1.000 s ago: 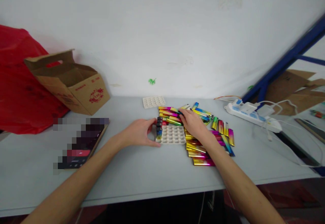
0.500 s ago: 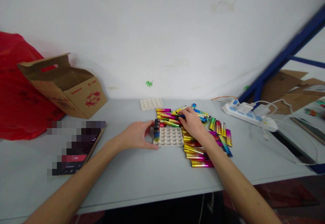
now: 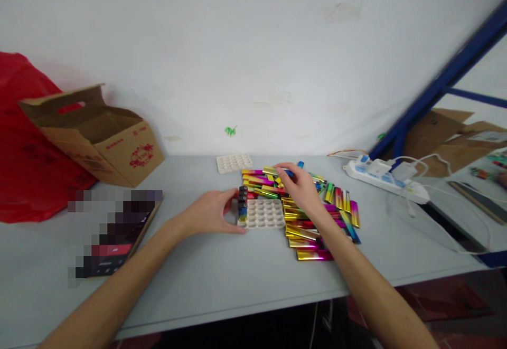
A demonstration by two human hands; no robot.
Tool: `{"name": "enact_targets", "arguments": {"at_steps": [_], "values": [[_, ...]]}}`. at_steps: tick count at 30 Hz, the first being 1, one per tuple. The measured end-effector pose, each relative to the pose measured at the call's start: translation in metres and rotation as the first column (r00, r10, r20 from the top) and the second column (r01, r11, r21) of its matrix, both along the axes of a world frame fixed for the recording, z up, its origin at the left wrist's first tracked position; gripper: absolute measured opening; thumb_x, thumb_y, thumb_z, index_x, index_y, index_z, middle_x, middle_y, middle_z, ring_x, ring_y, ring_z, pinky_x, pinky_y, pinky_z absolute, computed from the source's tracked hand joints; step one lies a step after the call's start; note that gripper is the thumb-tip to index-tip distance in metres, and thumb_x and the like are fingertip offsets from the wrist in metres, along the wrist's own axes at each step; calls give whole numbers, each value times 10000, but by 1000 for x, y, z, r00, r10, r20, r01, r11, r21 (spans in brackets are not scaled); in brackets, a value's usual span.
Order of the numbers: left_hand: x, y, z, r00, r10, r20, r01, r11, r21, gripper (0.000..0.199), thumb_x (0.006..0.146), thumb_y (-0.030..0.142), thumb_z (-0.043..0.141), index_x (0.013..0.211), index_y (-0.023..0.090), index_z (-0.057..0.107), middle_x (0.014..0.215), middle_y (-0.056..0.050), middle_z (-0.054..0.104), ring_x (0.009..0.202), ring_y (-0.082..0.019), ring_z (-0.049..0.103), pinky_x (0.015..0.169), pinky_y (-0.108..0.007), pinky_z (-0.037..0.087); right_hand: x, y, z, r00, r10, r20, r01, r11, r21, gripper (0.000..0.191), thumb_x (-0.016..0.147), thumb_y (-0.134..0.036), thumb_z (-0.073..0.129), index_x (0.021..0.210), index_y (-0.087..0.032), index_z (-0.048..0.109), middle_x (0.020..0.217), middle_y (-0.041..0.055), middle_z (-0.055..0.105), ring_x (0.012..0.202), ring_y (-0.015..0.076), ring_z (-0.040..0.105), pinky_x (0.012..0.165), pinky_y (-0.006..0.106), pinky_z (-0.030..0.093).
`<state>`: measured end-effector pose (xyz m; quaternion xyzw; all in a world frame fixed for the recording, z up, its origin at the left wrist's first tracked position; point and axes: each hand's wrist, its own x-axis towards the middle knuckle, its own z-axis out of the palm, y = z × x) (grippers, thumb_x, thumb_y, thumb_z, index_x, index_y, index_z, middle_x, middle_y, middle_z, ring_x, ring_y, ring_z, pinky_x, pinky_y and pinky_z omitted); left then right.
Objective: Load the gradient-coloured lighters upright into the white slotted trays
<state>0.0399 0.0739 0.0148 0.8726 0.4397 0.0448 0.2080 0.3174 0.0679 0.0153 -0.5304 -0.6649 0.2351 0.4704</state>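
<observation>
My left hand (image 3: 212, 211) grips the left edge of a white tray (image 3: 263, 222) with rows of round hollows, thumb at the near corner and fingers at the far one. Along that edge several sticks with black ends (image 3: 243, 196) stand upright in the hollows. Above the pile, my right hand (image 3: 299, 182) pinches a shiny yellow-to-blue stick (image 3: 271, 170), held level. Beneath and beside that hand lies a heap of similar metallic sticks (image 3: 303, 231) in yellow, pink, green and blue.
A second white tray (image 3: 233, 163) lies near the wall. To the left are a cardboard box (image 3: 130, 151), a red bag (image 3: 43, 180) and a partly pixelated screen device (image 3: 119, 248). A power strip (image 3: 388, 182) with cables lies right, before a blue frame (image 3: 420, 103).
My right hand has lifted the yellow-to-blue stick up from the pile, moving slightly away from me. My left hand stays at the tray. The view has shifted slightly.
</observation>
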Motion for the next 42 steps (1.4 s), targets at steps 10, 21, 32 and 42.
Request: {"name": "enact_targets", "arguments": {"at_steps": [10, 21, 32, 42], "values": [[-1, 1, -1, 1000, -10, 3, 10, 1000, 9, 695, 665, 800, 803, 994, 241, 553, 873, -28, 737, 718, -246, 673, 623, -303, 378, -19, -8, 1, 802, 212, -558, -358, 919, -165, 511, 942, -740, 650, 877, -240, 572, 728, -43, 545, 601, 132, 502, 586, 268, 490], [-1, 0, -1, 1000, 1, 3, -1, 1000, 1, 679, 664, 798, 807, 966, 246, 549, 860, -25, 732, 718, -249, 674, 624, -307, 382, -38, -21, 7, 775, 159, -612, -424, 849, -316, 663, 883, -884, 577, 752, -247, 446, 619, -93, 290, 481, 80, 215, 437, 223, 159], [-1, 0, -2, 999, -2, 33, 1, 1000, 16, 669, 658, 785, 816, 961, 245, 565, 798, -2, 707, 674, -234, 655, 599, -308, 376, -44, -23, -2, 854, 140, -501, -357, 858, -369, 533, 1003, -594, 394, 585, -266, 356, 471, -61, 272, 434, 104, 181, 405, 255, 145], [-1, 0, -1, 1000, 1, 15, -1, 1000, 9, 672, 658, 785, 814, 971, 244, 568, 845, -16, 721, 698, -243, 661, 619, -309, 366, -45, -28, 2, 819, 181, -545, -409, 850, -332, 689, 942, -897, 412, 816, -232, 540, 594, -78, 349, 468, 100, 264, 444, 235, 206]]}}
